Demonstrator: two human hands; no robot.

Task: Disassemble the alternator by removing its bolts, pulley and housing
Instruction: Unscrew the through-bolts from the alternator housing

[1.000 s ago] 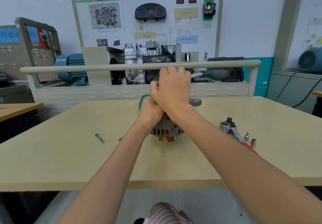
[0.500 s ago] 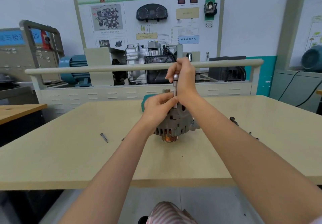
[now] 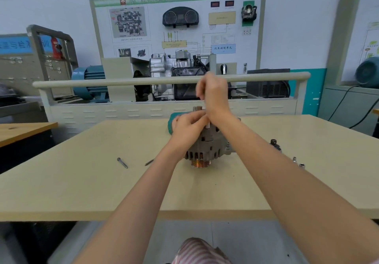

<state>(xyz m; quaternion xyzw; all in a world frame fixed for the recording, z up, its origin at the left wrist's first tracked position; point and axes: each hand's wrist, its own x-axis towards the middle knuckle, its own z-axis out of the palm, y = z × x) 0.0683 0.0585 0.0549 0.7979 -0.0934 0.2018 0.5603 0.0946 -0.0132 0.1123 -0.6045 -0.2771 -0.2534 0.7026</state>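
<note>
Left hand [image 3: 189,127] steadies grey finned alternator [image 3: 207,147]; right hand [image 3: 214,97] pinches long silver bolt [image 3: 207,127] — blurred — a loose pinch could drop it

Head cam, fwd/down over table [image 3: 86,189] (wide-angle, arm's-reach close), facing wall.

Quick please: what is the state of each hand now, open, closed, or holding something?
Left hand: fingers curled on top of the alternator, steadying it.
Right hand: raised above the alternator, fingers curled, blurred; whether it holds anything cannot be told.
</note>
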